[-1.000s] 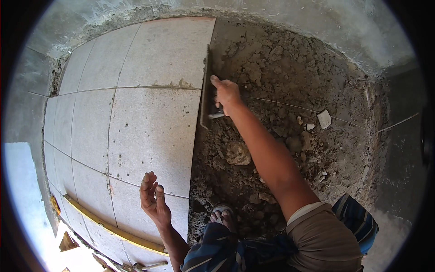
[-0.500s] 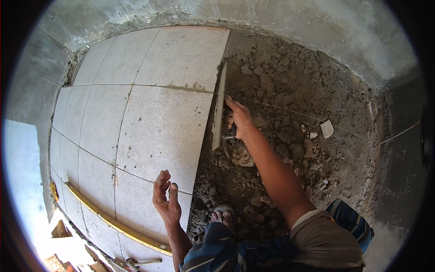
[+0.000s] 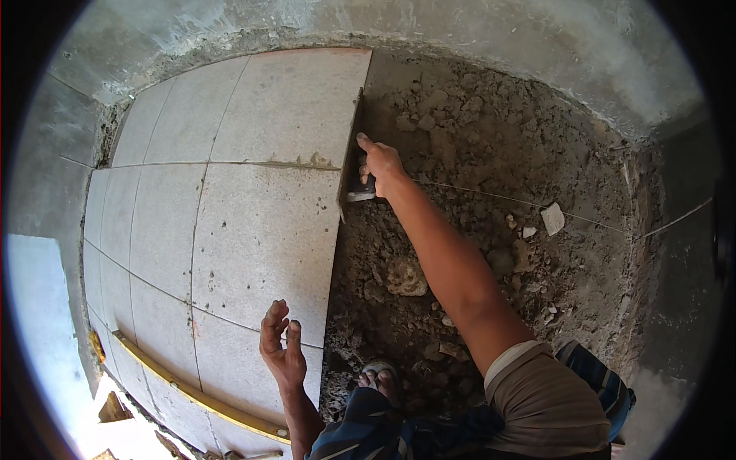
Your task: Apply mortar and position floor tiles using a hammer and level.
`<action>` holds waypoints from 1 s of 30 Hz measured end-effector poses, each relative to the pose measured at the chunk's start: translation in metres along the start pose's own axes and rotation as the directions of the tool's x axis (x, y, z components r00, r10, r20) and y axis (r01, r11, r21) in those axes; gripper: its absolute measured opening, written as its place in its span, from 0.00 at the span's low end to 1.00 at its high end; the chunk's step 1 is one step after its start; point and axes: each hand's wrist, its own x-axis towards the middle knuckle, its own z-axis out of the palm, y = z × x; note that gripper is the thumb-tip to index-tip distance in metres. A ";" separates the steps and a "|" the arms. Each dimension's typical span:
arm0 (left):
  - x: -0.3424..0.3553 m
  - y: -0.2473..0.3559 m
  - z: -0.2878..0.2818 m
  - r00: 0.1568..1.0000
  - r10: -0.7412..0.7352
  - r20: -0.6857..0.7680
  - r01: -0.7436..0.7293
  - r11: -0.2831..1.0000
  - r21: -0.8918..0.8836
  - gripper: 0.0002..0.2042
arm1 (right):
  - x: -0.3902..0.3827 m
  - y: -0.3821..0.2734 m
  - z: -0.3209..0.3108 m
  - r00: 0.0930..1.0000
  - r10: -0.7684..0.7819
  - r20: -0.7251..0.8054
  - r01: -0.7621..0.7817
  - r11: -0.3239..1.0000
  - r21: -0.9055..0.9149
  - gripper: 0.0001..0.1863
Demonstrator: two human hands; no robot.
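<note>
My right hand (image 3: pixel 383 167) grips the handle of a flat plastering trowel (image 3: pixel 353 126). The long blade is turned on edge, against or very close to the right edge of the pale grey floor tiles (image 3: pixel 264 230). Rough grey-brown mortar (image 3: pixel 452 138) lies to the right of that edge. Raised over the near tiles, my left hand (image 3: pixel 284 349) holds nothing, its fingers loosely bent and apart. The fingers of my right hand partly hide the trowel's handle.
A thin string (image 3: pixel 498 193) stretches over the mortar toward the right wall. White tile chips (image 3: pixel 552 219) and stones lie there. A yellow spirit level (image 3: pixel 195 392) rests on the tiles at lower left. My sandalled foot (image 3: pixel 381 377) stands beside the tile edge. Concrete walls (image 3: pixel 491 46) enclose the floor.
My right hand has carried the trowel away from me and slightly left, up to the tile edge. The left hand stays almost where it was. The whole view has shifted a little.
</note>
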 end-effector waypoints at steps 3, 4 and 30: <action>0.008 0.002 0.003 0.999 0.043 0.020 -0.043 0.999 0.015 0.25 | -0.018 0.011 -0.017 0.999 -0.011 0.049 0.015 0.996 -0.086 0.21; 0.009 0.001 0.003 0.998 0.063 0.019 -0.063 0.998 0.021 0.25 | -0.025 0.012 -0.017 0.998 0.027 0.060 -0.021 0.994 -0.108 0.20; -0.014 0.012 0.008 0.997 0.064 0.044 -0.066 0.997 0.043 0.23 | -0.073 0.011 -0.056 0.987 0.123 0.101 -0.115 0.990 -0.077 0.22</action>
